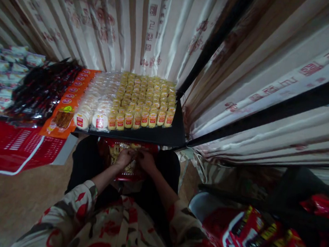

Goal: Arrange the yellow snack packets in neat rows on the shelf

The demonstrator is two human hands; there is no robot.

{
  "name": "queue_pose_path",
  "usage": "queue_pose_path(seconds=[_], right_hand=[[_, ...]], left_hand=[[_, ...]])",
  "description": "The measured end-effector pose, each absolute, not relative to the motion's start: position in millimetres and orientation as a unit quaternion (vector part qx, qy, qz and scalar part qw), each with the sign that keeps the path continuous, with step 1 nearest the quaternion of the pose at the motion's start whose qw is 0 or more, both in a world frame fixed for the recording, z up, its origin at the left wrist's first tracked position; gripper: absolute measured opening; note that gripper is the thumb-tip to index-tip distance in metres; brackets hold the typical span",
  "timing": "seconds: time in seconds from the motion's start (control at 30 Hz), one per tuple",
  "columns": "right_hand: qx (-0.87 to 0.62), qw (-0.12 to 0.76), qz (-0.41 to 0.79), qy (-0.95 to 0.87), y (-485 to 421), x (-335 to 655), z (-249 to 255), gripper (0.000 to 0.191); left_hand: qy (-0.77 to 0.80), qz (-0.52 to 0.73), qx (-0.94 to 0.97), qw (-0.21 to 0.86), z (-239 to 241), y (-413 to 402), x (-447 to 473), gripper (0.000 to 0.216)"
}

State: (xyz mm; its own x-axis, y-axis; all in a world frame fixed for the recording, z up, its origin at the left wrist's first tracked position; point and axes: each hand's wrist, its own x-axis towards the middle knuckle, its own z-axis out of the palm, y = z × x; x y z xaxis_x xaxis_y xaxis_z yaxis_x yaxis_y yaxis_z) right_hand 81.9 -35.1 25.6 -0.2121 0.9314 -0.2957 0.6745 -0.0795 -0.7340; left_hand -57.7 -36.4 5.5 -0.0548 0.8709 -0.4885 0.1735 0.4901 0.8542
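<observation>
From far away, I see a cream-coloured shirt [127, 233], printed with red and dark grey leaf-like shapes. Its loose sleeves [66, 213] leave the lower forearms [107, 177] uncovered. The trousers [84, 162] are very dark, nearly black.

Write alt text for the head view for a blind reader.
A person's left hand and right hand are close together over a red basket of yellowish items between their legs; what they hold is unclear. Beyond, a black surface bears an orange packet, white round packets and rows of yellow packets, before printed curtains.

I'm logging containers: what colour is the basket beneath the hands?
The basket is red; head view shows best.
</observation>
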Motion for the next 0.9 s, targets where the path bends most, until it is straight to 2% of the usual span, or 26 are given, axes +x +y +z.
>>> queue_pose_path(seconds=[0.13, 0.3, 0.43, 0.73, 0.9], right_hand=[[-0.595, 0.209, 0.433, -0.644, -30.8, 88.0, 38.9, 0.029], [-0.538, 0.323, 0.549, -0.551, -26.6, 92.0, 56.6, 0.028], [-0.494, 0.364, 0.589, -0.525, -26.1, 98.1, 73.0, 0.033], [-0.486, 0.416, 0.531, -0.556, -22.3, 116.2, 108.8, 0.032], [-0.534, 0.465, 0.42, -0.567, 3.0, 133.5, 127.8, 0.034]], left_hand=[[0.652, 0.316, 0.386, 0.571, 34.3, -31.5, -61.5, 0.009], [0.627, 0.325, 0.393, 0.589, 79.7, -24.2, -63.8, 0.01], [0.614, 0.328, 0.4, 0.596, 107.0, -20.1, -61.2, 0.009], [0.56, 0.328, 0.464, 0.602, 148.2, -0.8, -44.8, 0.01], [0.49, 0.317, 0.627, 0.516, 172.7, 30.5, -33.7, 0.025]])
